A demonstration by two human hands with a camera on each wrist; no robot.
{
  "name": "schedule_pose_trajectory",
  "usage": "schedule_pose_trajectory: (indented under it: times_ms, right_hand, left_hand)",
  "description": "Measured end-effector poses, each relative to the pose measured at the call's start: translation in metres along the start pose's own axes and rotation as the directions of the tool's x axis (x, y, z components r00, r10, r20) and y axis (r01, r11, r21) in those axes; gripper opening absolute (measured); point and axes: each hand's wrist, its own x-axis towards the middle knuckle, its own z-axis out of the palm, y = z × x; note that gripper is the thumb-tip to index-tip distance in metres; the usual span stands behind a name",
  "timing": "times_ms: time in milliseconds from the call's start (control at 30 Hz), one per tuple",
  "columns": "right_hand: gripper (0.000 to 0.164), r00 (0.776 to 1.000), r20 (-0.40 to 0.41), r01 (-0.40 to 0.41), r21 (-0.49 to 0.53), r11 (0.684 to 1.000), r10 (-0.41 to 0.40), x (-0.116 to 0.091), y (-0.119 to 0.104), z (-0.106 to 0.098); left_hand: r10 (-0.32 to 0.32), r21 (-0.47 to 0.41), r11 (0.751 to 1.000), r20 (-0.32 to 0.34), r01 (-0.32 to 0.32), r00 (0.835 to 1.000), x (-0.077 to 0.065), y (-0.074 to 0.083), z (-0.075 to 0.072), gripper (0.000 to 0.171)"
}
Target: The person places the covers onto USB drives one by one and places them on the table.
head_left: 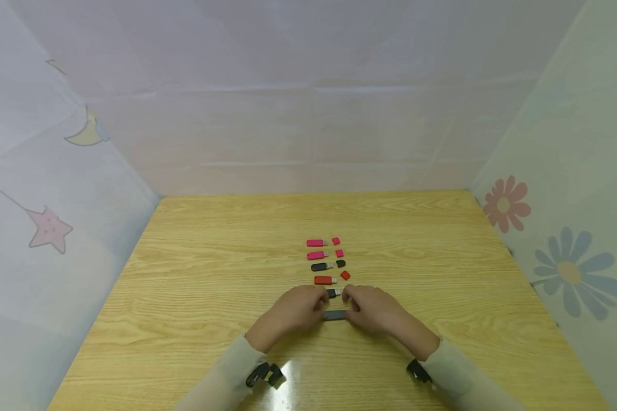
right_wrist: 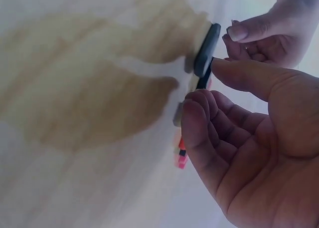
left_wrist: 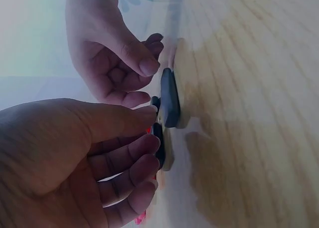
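A closed grey-blue USB stick (head_left: 335, 315) lies crosswise on the wooden table between the two hands. Just beyond it is a black USB stick (head_left: 332, 293) with its metal plug bare, partly hidden by fingers. My left hand (head_left: 299, 307) is at the left ends of these two sticks, its fingers loosely bent and nothing visible between them in the left wrist view. At the right ends is my right hand (head_left: 374, 308). Its thumb and forefinger stand apart in the right wrist view (right_wrist: 249, 133), with no object seen in them. Whether either hand touches a stick I cannot tell.
Farther back, uncapped sticks form a column: a red one (head_left: 325, 280), a black one (head_left: 319, 266) and two pink ones (head_left: 316, 256). Their caps lie to the right, including a red cap (head_left: 345, 275) and a black cap (head_left: 341, 264). Patterned cloth walls border the table.
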Motion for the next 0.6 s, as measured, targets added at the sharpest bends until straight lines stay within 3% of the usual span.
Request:
schedule_pose_trajectory:
  times_ms: [300,600]
  right_hand:
    - [0.023,0.999,-0.023,-0.039,0.027,0.999,0.04,0.008,0.005,-0.012]
    - [0.026,0.999,-0.046,-0.007,-0.028,1.0,0.006,0.015,0.007,-0.011]
  left_hand:
    - [0.004,0.024,1.0,-0.032,-0.003,0.999,0.009,-0.004,-0.004,0.014]
    - [0.013,0.125,0.992,-0.042,-0.008,0.999,0.019,-0.005,-0.006,0.02]
